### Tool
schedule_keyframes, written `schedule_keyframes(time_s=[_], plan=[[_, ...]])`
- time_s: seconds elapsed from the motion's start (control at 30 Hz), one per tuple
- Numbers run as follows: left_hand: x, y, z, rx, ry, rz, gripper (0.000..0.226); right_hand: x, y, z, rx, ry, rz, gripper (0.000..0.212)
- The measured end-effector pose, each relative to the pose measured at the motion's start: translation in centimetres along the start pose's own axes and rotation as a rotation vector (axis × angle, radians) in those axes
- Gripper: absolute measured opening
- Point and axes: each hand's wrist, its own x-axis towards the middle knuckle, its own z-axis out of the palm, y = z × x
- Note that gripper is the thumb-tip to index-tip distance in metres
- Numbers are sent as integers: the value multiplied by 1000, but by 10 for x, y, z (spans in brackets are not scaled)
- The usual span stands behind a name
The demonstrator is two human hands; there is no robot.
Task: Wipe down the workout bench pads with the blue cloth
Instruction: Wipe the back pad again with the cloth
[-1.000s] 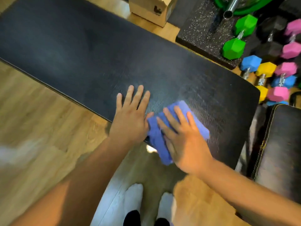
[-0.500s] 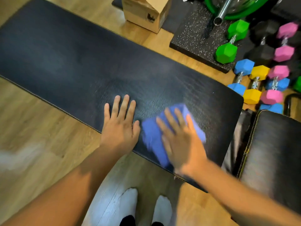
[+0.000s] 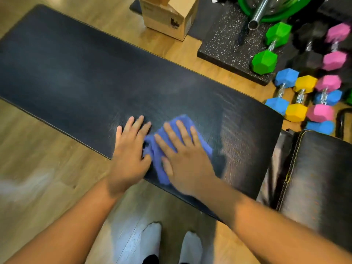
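Note:
A long black bench pad (image 3: 85, 77) runs from the upper left to the lower right. My right hand (image 3: 182, 161) lies flat with straight fingers on the blue cloth (image 3: 156, 149), pressing it onto the pad near its front edge. Just left of the cloth, my left hand (image 3: 129, 153) rests flat on the pad, its thumb touching the cloth's edge. A second black pad (image 3: 320, 178) with yellow stitching sits at the right, split from the long one by a gap.
Coloured dumbbells (image 3: 301, 98) lie on the floor behind the pads at the right, next to a speckled black mat (image 3: 224, 40) and a steel bar (image 3: 259, 14). A cardboard box (image 3: 167, 16) stands behind the long pad. My feet in white socks (image 3: 171, 242) stand on the wooden floor.
My right hand has slid the cloth left along the pad until it meets my left hand. The view has shifted, showing more of the pad's right end.

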Motion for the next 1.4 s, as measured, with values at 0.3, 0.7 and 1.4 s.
schedule_keyframes(time_s=[0.3, 0.7, 1.4], plan=[[-25, 12, -41, -221, 193, 42, 44, -3, 110, -32, -81, -35, 499, 62], [46, -86, -79, -150, 146, 137, 47, 133, -28, 3, -143, -142, -177, 57], [63, -196, -131, -292, 202, 120, 47, 345, -85, 7, -187, -170, 397, 70]])
